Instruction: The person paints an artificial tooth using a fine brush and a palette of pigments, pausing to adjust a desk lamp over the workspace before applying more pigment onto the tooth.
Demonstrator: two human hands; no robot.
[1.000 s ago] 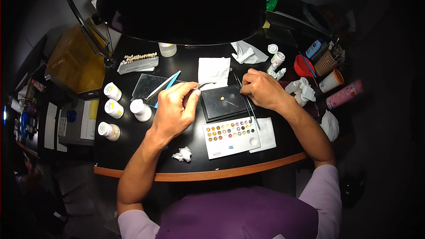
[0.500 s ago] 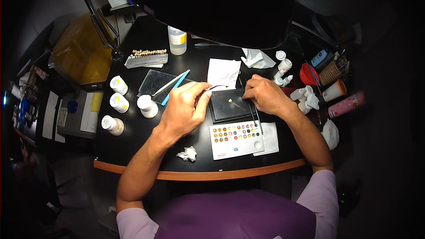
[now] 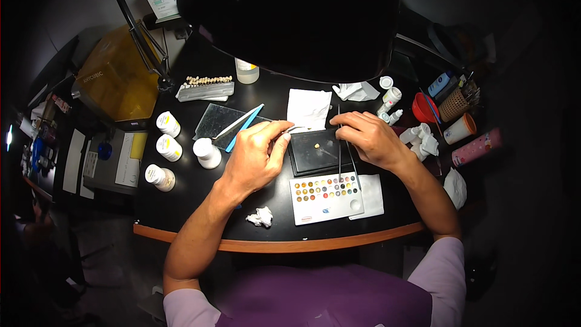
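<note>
My left hand (image 3: 260,154) is closed in a pinch around a slim metal tool (image 3: 295,128); its tip extends toward a folded white paper (image 3: 308,109). My right hand (image 3: 370,138) is pinched on a thin dark brush (image 3: 340,160), whose lower end reaches the upper edge of a white palette (image 3: 327,211) with rows of coloured wells. Between the hands, a small cream tooth-like piece (image 3: 316,145) rests on a black rectangular slab (image 3: 305,160). Another thin dark tool (image 3: 357,175) slants from beneath my right hand across the palette's right side.
White-capped jars (image 3: 207,154) stand left, beside a glass plate (image 3: 212,122) bearing blue-and-white tweezers (image 3: 248,124). Behind are tooth-shade samples (image 3: 209,80) and a clear bottle (image 3: 247,72). A black lamp hood (image 3: 290,18) overhangs. Small bottles and a red bowl (image 3: 425,108) stand right. Crumpled tissue (image 3: 260,217) lies near the front.
My right hand's brush has moved from beside the tooth-like piece to the palette's upper edge. My left hand keeps its pinch. The whole view has shifted slightly.
</note>
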